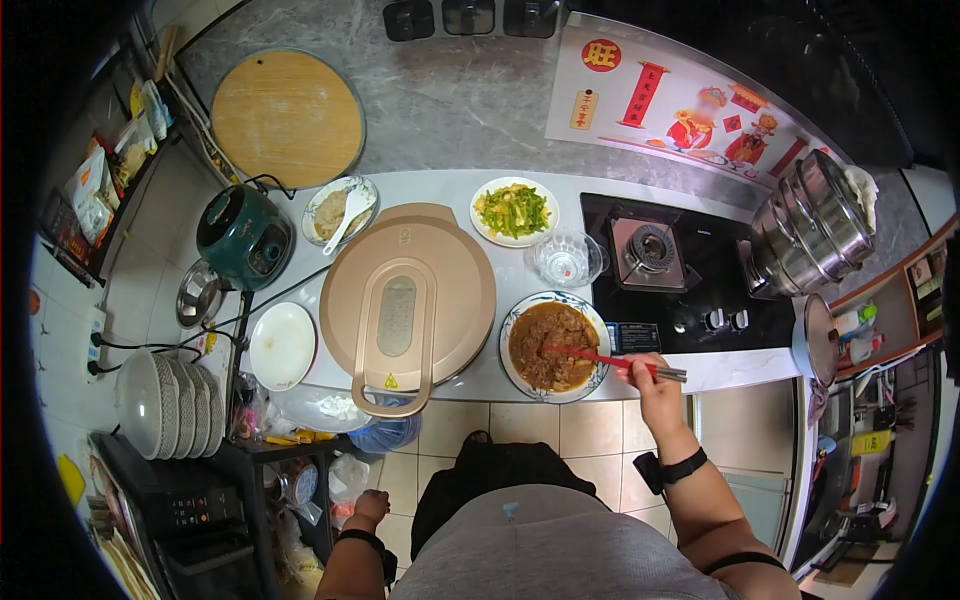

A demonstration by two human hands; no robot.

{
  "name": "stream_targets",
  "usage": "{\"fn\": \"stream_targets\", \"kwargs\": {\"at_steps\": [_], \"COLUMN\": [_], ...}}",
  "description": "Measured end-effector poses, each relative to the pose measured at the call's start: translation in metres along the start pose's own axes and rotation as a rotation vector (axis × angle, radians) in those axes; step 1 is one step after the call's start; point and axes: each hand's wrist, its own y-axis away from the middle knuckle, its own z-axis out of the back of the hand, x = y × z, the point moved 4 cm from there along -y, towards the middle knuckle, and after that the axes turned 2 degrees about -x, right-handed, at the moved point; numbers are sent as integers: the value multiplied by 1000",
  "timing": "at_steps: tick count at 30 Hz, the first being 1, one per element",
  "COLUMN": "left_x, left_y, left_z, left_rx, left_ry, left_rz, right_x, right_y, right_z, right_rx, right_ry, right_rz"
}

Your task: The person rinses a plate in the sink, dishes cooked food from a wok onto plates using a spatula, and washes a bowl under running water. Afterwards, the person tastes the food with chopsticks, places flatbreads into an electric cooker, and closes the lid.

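My right hand (658, 390) is closed around a pair of red chopsticks (600, 357) with metallic ends. Their tips are in the brown, saucy meat dish (548, 340), which fills a patterned plate (508, 374) at the counter's front edge. Low beside my body hangs my left hand (371, 507), its fingers curled and nothing visible in them. A clear plastic bag (349, 477) is just beyond it. Left of the meat plate stands a gold electric griddle (460, 285) with its lid down. Behind the meat sit a plate of green vegetables with egg (516, 211) and a clear glass bowl (567, 260).
A black gas stove (715, 270) takes up the right side, with a steel steamer (815, 230) on it. At left are a green rice cooker (243, 237), a bowl of pale food (325, 213) with a white spoon, a white plate (283, 346) and stacked bowls (150, 405).
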Motion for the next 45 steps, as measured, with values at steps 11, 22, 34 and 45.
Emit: {"fn": "stream_targets", "kwargs": {"at_steps": [11, 22, 34, 45], "left_x": [-24, -35, -12, -41], "left_y": [9, 21, 3, 27], "left_z": [1, 3, -5, 10], "left_rx": [-30, -35, -31, -22], "left_ry": [-51, 170, -122, -9], "left_rz": [-56, 65, -135, 10], "right_x": [40, 18, -33, -1], "right_y": [35, 1, -10, 11], "right_z": [-50, 16, 35, 9], "right_rx": [409, -101, -155, 28], "right_ry": [589, 405, 148, 284], "right_rz": [697, 339, 109, 251]}}
